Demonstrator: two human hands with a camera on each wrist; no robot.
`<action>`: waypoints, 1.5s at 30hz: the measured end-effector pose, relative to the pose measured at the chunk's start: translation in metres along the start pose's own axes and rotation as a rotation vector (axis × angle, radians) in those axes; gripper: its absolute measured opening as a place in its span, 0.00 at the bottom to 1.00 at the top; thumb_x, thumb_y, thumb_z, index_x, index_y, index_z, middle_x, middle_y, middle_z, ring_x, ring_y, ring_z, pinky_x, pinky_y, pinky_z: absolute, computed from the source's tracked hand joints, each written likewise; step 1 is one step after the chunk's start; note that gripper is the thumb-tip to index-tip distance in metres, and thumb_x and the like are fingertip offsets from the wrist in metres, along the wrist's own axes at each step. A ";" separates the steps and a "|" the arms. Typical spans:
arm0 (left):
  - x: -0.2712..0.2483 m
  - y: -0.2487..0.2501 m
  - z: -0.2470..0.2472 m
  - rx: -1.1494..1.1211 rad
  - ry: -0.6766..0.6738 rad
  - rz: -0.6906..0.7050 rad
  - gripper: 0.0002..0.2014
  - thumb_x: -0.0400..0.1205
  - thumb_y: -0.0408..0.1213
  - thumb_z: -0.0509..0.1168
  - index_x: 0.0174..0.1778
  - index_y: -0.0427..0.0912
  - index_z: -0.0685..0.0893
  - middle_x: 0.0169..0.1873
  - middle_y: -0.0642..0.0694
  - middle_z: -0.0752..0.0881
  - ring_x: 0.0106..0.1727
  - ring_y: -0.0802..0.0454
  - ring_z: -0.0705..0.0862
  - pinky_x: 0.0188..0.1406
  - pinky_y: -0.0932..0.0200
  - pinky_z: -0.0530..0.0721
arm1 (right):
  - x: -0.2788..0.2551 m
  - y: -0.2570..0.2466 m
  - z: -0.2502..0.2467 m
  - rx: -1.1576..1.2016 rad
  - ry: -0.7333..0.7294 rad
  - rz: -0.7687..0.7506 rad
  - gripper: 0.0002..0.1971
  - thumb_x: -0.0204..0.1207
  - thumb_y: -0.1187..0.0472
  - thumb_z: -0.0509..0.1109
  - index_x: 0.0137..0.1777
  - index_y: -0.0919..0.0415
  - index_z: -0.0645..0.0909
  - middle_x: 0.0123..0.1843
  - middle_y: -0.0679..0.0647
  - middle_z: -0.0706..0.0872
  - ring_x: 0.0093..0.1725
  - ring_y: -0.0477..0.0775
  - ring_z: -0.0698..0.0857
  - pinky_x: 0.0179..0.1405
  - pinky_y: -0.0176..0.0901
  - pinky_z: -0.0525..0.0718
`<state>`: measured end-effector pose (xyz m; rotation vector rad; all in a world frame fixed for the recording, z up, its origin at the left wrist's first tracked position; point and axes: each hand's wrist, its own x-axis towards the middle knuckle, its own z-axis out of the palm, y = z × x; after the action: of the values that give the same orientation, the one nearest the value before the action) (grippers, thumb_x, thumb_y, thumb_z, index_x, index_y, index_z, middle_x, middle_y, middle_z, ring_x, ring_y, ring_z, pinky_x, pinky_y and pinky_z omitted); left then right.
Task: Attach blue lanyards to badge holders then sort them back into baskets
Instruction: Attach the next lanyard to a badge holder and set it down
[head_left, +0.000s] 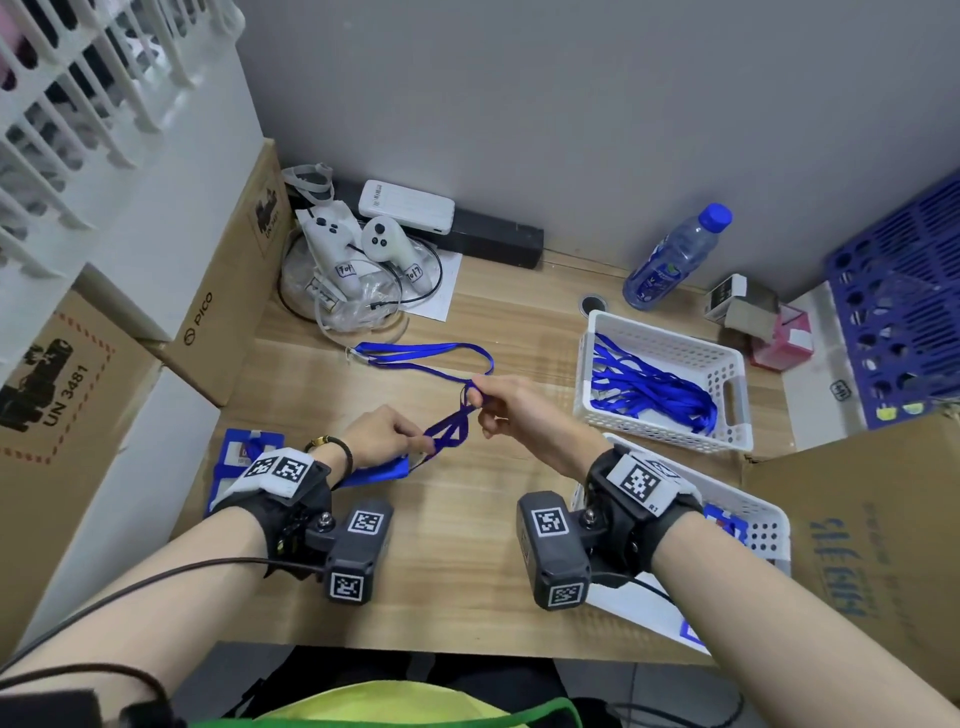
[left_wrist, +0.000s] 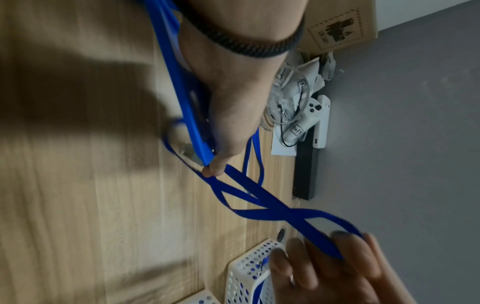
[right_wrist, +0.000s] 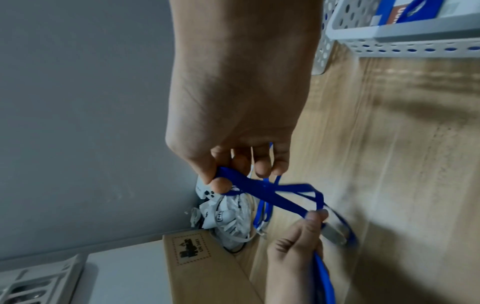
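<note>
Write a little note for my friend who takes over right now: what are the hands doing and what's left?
Left hand: grip pinches the blue badge holder together with the lanyard at its clip end.
Right hand: pinches the same lanyard's strap, stretched between the two hands.
Another lanyard lies loose on the desk. More sit in the far white basket; the near basket holds badge holders. More holders lie left of the left wrist.
Done: whether the clip is attached can't be told.
Left: finish this one, basket it, do the rest.
</note>
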<state>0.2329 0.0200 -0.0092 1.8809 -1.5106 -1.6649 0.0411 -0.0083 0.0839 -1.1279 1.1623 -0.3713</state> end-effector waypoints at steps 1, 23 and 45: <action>0.002 -0.006 -0.002 0.009 0.014 -0.020 0.08 0.75 0.46 0.76 0.30 0.52 0.92 0.18 0.57 0.82 0.24 0.58 0.74 0.35 0.62 0.73 | 0.000 -0.002 0.000 0.001 0.007 -0.007 0.18 0.83 0.58 0.58 0.29 0.53 0.74 0.34 0.52 0.69 0.28 0.50 0.67 0.36 0.39 0.72; -0.001 0.009 0.015 0.061 -0.047 0.075 0.15 0.86 0.38 0.55 0.36 0.49 0.82 0.37 0.45 0.88 0.39 0.49 0.83 0.45 0.54 0.79 | 0.005 -0.015 0.009 0.002 0.117 -0.017 0.20 0.83 0.58 0.59 0.28 0.55 0.65 0.25 0.48 0.66 0.25 0.51 0.64 0.31 0.42 0.68; 0.016 0.018 -0.055 0.269 0.204 0.006 0.09 0.82 0.36 0.60 0.39 0.43 0.83 0.33 0.46 0.83 0.38 0.47 0.81 0.36 0.60 0.74 | 0.040 0.008 -0.048 -0.147 0.263 0.312 0.14 0.82 0.61 0.54 0.33 0.55 0.69 0.28 0.51 0.67 0.22 0.50 0.70 0.24 0.37 0.70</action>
<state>0.2659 -0.0248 0.0126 2.1011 -1.7187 -1.2723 0.0140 -0.0585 0.0579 -1.0220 1.5944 -0.1977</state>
